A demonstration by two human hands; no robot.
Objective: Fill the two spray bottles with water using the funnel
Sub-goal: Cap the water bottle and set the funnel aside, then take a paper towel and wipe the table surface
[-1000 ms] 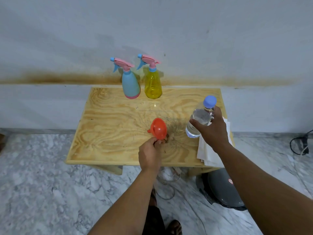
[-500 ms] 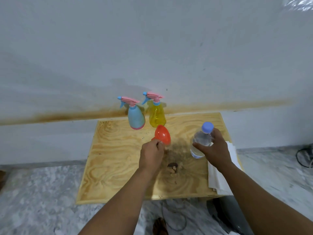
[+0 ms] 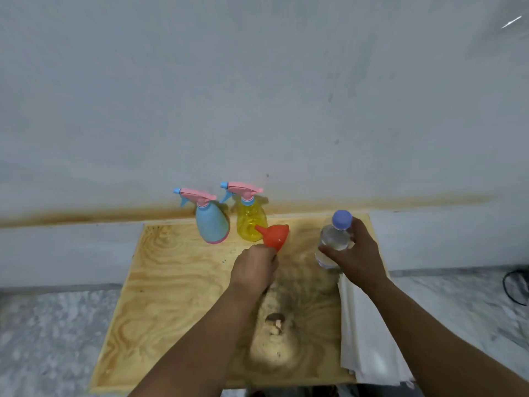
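Note:
Two spray bottles stand at the back of the wooden table (image 3: 171, 282), both with pink trigger heads screwed on: a light blue spray bottle (image 3: 211, 224) on the left and a yellow spray bottle (image 3: 249, 222) beside it. My left hand (image 3: 253, 267) holds an orange funnel (image 3: 274, 235) by its rim, tilted, with its spout pointing left in front of the yellow bottle. My right hand (image 3: 357, 253) grips a clear water bottle (image 3: 333, 239) with a blue cap, upright at the right of the table.
A folded white cloth (image 3: 363, 339) lies along the table's right edge, partly under my right forearm. A dark knot (image 3: 274, 318) marks the wood near the front. The wall rises right behind the bottles. A black cable (image 3: 515, 285) lies on the marble floor at right.
My left hand has carried the funnel off the table middle and back towards the yellow bottle. My right hand has stayed on the water bottle. The camera has tilted up and moved closer.

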